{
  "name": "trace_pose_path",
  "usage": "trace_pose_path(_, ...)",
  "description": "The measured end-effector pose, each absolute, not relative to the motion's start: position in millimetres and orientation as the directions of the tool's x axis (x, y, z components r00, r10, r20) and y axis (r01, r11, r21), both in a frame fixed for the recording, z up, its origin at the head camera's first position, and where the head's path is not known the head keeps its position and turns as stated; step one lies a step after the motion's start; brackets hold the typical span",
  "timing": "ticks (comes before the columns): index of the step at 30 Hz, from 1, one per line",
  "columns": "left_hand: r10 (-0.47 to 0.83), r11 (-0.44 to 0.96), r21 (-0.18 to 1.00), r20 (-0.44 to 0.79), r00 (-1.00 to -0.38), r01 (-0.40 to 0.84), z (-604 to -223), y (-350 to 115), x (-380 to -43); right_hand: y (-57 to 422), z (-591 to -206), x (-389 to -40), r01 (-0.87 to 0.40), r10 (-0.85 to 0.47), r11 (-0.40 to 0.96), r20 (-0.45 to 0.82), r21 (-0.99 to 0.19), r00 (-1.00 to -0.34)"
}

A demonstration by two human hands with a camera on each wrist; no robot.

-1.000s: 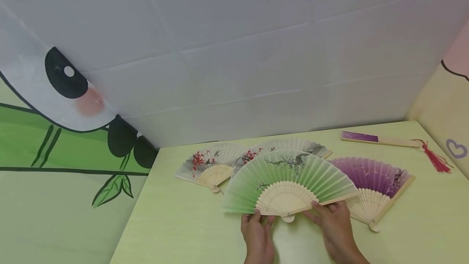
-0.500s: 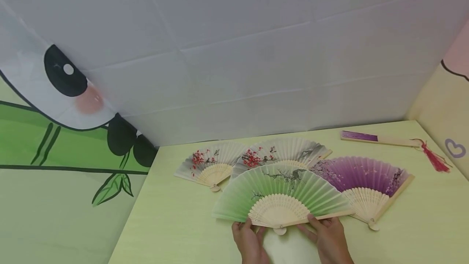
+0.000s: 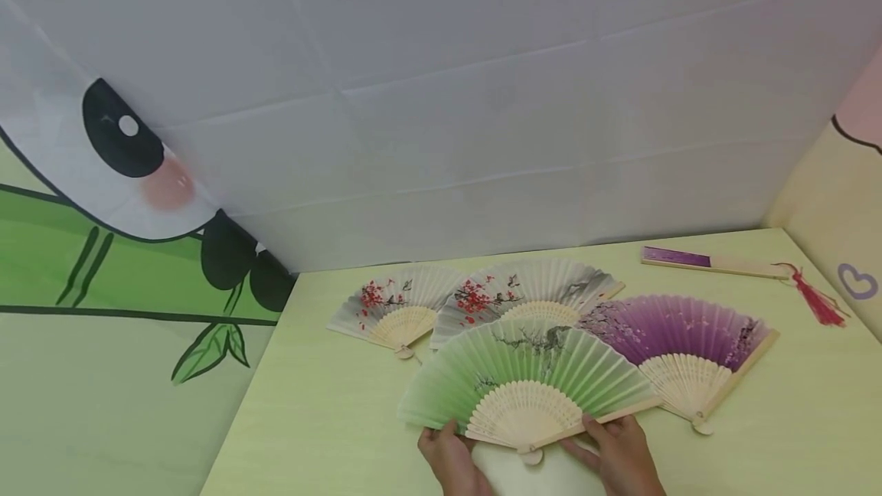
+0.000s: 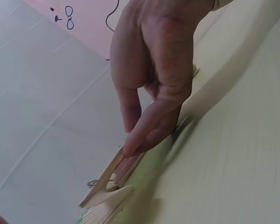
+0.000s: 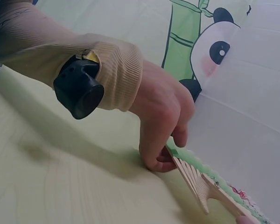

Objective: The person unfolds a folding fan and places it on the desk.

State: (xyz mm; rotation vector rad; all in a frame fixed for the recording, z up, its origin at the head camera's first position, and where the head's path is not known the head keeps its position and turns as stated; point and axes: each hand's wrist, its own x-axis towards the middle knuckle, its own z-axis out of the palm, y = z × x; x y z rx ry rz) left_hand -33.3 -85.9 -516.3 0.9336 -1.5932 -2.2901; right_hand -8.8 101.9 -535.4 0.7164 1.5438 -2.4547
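Observation:
A spread green folding fan (image 3: 592,366) with a dark branch print lies across the front middle in the head view, its pale ribs meeting at a pivot with a rounded end. My left hand (image 3: 451,456) pinches its left edge near the ribs. On the other side my right hand (image 3: 620,450) grips the right guard stick, thumb on top. The left wrist view shows the right hand (image 4: 154,84) with fingertips on the stick. From the right wrist, the left hand (image 5: 161,121) is seen low over the table at the fan's edge (image 5: 191,179).
Behind the green fan lie two spread grey-white fans with red blossoms, a left one (image 3: 406,320) and a middle one (image 3: 544,289). A spread purple fan (image 3: 689,327) lies to the right. A folded purple fan (image 3: 717,262) with a red tassel (image 3: 816,301) lies at the back right.
Both hands have drawn the green fan toward the front edge and slightly left. More of the middle grey-white fan and the purple fan now shows behind it.

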Motion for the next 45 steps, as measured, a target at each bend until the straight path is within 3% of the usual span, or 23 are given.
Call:
trace_pose_path(12, -0.615, -0.415, 0.882, -0.453, -0.645, -0.224, -507, -108, -37, 115, -534, -4, 0.475, 0.062, -0.412, -0.544, -0.777, -0.837)
trace_pose_path(22, -0.666, -0.419, 0.895, -0.419, -0.617, -0.155, -510, -129, -42, 148, -536, 3, 0.566, -0.130, -0.273, -0.553, -0.778, -0.823)
trace_pose_path(30, -0.703, -0.414, 0.903, -0.399, -0.588, -0.117, -508, -139, -44, 183, -530, 7, 0.541, -0.265, -0.078, -0.505, -0.838, -0.821)
trace_pose_path(36, -0.710, -0.423, 0.902, -0.391, -0.586, -0.088, -500, -141, -45, 221, -508, 0, 0.494, -0.205, 0.060, -0.495, -0.867, -0.844)
trace_pose_path(41, -0.675, -0.414, 0.908, -0.357, -0.646, -0.069, -489, -133, -47, 251, -499, -6, 0.367, -0.183, 0.053, -0.370, -0.929, -0.911)
trace_pose_path(45, -0.637, -0.395, 0.917, -0.322, -0.700, -0.062, -477, -119, -50, 257, -493, -11, 0.254, -0.065, 0.116, -0.262, -0.960, -0.963)
